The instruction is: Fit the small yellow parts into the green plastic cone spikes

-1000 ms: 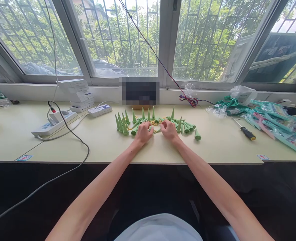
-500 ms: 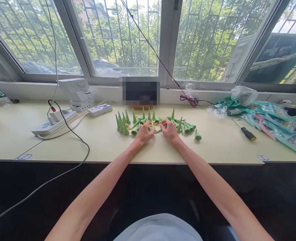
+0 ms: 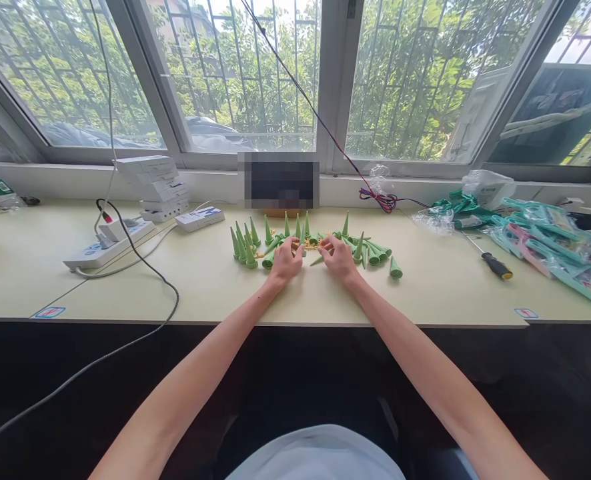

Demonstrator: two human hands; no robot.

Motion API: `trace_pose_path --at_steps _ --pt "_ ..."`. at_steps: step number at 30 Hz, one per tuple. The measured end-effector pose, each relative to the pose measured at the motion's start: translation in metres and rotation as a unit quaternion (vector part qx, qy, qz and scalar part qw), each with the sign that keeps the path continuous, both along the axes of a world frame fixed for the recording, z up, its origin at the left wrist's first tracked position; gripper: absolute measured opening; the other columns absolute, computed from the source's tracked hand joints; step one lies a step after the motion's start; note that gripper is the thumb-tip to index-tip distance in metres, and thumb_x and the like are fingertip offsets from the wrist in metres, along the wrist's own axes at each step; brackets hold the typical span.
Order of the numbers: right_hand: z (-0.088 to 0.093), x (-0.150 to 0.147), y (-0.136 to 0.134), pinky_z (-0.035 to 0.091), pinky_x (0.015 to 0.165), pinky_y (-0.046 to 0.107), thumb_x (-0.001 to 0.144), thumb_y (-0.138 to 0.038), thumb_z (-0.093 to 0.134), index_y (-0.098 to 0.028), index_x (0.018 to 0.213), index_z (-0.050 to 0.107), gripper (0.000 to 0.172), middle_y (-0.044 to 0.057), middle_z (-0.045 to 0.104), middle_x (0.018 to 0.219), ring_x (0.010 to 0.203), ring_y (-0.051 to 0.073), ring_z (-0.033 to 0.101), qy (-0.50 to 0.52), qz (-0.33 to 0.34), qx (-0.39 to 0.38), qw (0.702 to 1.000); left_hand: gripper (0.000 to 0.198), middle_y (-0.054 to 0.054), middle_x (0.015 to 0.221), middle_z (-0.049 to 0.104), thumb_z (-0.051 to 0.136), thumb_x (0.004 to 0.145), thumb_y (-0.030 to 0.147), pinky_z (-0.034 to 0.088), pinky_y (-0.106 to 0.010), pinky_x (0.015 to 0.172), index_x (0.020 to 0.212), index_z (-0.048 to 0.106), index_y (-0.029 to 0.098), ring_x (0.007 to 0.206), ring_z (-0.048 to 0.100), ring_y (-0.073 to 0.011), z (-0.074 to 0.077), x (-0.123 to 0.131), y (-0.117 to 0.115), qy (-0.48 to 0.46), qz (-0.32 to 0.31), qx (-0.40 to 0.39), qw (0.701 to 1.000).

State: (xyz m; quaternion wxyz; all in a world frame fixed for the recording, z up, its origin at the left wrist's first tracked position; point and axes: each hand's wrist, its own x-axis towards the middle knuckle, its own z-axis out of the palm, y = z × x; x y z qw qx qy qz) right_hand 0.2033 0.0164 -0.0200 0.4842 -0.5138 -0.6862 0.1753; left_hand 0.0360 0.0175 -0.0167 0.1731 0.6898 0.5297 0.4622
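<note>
My left hand [image 3: 286, 265] is closed around a green cone [image 3: 302, 236], its tip pointing up between thumb and fingers. Just to its right, my right hand [image 3: 339, 261] has thumb and fingertips drawn together over small yellow pieces [image 3: 311, 247]; what lies in that pinch is too small to make out. Several green cones [image 3: 242, 247] stand upright to the left, and more stand behind the hands. Others lie on their sides, with a heap of lying cones [image 3: 375, 252] right of my right hand. One cone [image 3: 395, 269] rests apart at the right.
On the left are a power strip [image 3: 110, 245] with cables, stacked white boxes [image 3: 158, 190] and a single white box [image 3: 200, 219]. A screwdriver [image 3: 495, 265] and bagged teal items [image 3: 545, 233] lie right. A blurred dark object [image 3: 281, 181] stands at the back.
My left hand has shifted slightly left, and the cone in it has risen to stand more clearly above the fingers. My right hand has barely moved.
</note>
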Motion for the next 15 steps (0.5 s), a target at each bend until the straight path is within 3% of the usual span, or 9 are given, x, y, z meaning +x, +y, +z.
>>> trace_pose_path --at_steps 8,15 --pt "-0.0010 -0.0003 -0.0002 0.049 0.066 0.031 0.084 -0.025 0.060 -0.019 0.087 0.062 0.007 0.003 0.067 0.080 0.065 0.016 0.059 -0.001 0.007 0.002 1.000 0.028 -0.007 0.087 0.070 0.048 0.092 0.034 0.051 -0.030 0.060 0.109 0.059 0.016 0.058 0.063 -0.0151 -0.0003 0.0000 0.0006 -0.020 -0.018 -0.009 1.000" --pt "0.0015 -0.0012 -0.0022 0.048 0.064 0.031 0.083 -0.026 0.062 -0.019 0.084 0.062 0.007 0.003 0.068 0.079 0.058 0.014 0.055 0.001 0.020 0.003 1.000 0.027 -0.007 0.089 0.071 0.048 0.092 0.034 0.052 -0.029 0.062 0.109 0.060 0.016 0.064 0.065 -0.0163 -0.0022 -0.0006 0.0035 -0.011 -0.016 -0.007 1.000"
